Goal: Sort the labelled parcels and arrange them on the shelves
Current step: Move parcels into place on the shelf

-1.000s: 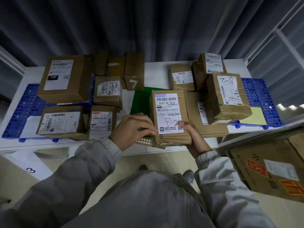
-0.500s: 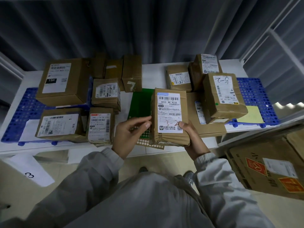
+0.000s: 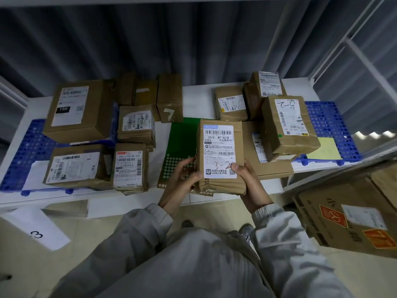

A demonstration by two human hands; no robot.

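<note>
Showing "501E- M1 A21B" in print on the held parcel (image 3: pixel 221 155); left of it, reading "15H" on a large box (image 3: pixel 74 110), "642 L714-00 015" on a small parcel (image 3: pixel 130 167), "3" on a floor sheet (image 3: pixel 36 230).
</note>
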